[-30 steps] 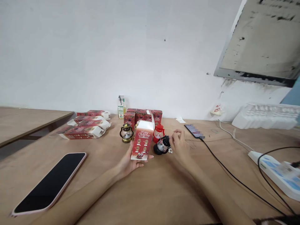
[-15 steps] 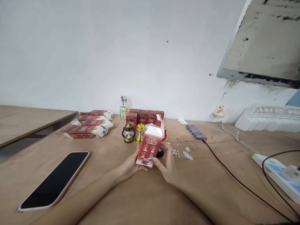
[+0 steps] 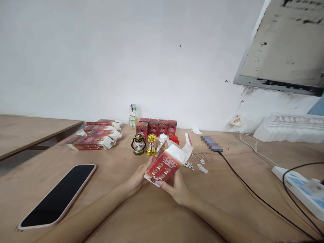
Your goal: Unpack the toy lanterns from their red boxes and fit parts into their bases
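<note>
Between both hands is a red Christmas gift box (image 3: 163, 165), tilted to the right with its white top flaps standing open. My left hand (image 3: 138, 177) grips its left side, the fingers partly behind it. My right hand (image 3: 177, 189) holds the lower right, thumb near the bottom edge. Just behind the box stand small lanterns: a bronze lantern (image 3: 138, 144), a gold lantern (image 3: 151, 144), a white lantern (image 3: 162, 137) and a red lantern (image 3: 174, 139). The box partly hides the white and red ones. Button cells (image 3: 188, 165) lie right of the box.
Closed red boxes (image 3: 153, 126) stand by the wall, next to a bottle (image 3: 133, 118). Flattened open boxes (image 3: 91, 143) lie left. A large phone (image 3: 59, 195) rests front left. Wire hooks (image 3: 202, 156), white tags (image 3: 202, 168), a cabled phone (image 3: 212, 144) and a power strip (image 3: 298, 189) are right.
The box has tipped over to the right and turned, its flaps swinging right. My right hand has moved lower on it. The white and red lanterns behind now show more.
</note>
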A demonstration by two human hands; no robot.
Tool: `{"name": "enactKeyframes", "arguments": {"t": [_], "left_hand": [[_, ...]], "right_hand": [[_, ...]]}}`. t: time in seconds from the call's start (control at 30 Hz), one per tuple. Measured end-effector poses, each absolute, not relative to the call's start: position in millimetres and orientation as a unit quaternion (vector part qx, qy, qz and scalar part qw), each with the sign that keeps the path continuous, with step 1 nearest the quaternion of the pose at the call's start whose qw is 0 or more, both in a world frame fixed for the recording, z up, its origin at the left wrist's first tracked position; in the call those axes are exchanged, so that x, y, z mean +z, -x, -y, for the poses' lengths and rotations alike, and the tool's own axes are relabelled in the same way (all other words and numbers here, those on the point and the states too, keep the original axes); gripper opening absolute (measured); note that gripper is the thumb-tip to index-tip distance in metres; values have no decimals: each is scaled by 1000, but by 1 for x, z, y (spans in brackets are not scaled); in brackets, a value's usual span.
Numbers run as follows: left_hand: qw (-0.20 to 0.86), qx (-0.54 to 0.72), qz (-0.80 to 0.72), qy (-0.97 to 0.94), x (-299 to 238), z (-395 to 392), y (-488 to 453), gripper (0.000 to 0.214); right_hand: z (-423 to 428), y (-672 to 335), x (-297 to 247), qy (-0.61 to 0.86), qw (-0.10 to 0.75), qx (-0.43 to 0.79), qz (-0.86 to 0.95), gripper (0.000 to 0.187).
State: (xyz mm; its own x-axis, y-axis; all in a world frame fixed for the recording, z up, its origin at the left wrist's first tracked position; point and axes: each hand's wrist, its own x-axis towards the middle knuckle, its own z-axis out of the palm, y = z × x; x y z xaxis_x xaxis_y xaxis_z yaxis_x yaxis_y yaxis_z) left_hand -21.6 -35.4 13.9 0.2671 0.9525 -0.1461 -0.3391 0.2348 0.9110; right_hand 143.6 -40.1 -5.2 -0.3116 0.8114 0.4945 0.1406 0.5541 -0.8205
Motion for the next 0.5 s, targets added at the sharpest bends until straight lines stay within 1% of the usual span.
{"name": "enactKeyframes", "arguments": {"t": [0.07,0.17,0.37,0.5], "left_hand": [[678,474,-395,-400,15,34,23,58],[666,489,-398,-398,16,34,24,54],[640,523,-383,-412,14,33,23,45],[623,518,-395,-433,13,31,26,43]], "right_hand": [[40,-143,-7,327,487,346,732,44],[41,-142,-7,323,488,340,736,33],[45,-140,-1,308,498,356,728,24],[48,-140,4,331,516,363,701,24]]}}
